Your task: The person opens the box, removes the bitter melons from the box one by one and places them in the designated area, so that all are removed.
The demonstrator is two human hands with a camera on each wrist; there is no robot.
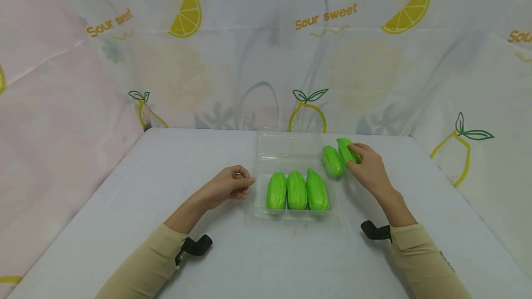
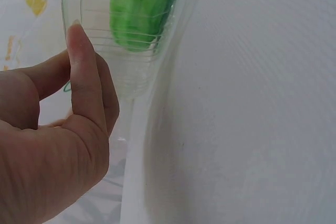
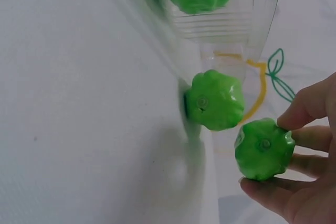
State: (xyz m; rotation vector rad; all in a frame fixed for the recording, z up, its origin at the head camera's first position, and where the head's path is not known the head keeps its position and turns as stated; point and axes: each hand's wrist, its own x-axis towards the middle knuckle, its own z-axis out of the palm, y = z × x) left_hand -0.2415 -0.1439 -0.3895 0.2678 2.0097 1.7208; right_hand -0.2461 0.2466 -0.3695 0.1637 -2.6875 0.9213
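Observation:
A clear plastic clamshell box (image 1: 257, 197) lies with its lid (image 1: 289, 144) folded back. Inside the base, three glossy green ribbed toy gourds (image 1: 297, 190) lie side by side. My left hand (image 1: 229, 184) pinches the box's left rim between thumb and fingers. To the right of the box, my right hand (image 1: 369, 166) grips another green gourd (image 3: 264, 149), thumb on one side and fingers on the other. Beside it, a further gourd (image 1: 332, 161) rests on the table, close to the box's right edge.
The table (image 1: 187, 253) has a white cover. A pale cloth backdrop (image 1: 232, 59) printed with lemons stands behind it and at both sides. Each sleeved forearm carries a black wrist mount (image 1: 197, 245) over the table.

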